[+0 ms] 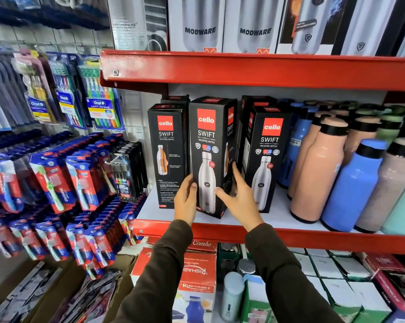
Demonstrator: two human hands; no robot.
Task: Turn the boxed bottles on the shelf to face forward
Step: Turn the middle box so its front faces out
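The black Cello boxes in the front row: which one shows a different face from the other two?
The leftmost box: it shows an orange cutaway bottle and text, while the middle box and the right box show a steel bottle.

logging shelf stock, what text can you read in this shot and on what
"cello SWIFT VACUSTEEL BOTTLE": middle black box, held by left hand and right hand
Same words: left black box, right black box
"MODWARE": white boxes above
"Oral-B": toothbrush packs
"RISHABH": red box below
Small print, price stickers: unreadable
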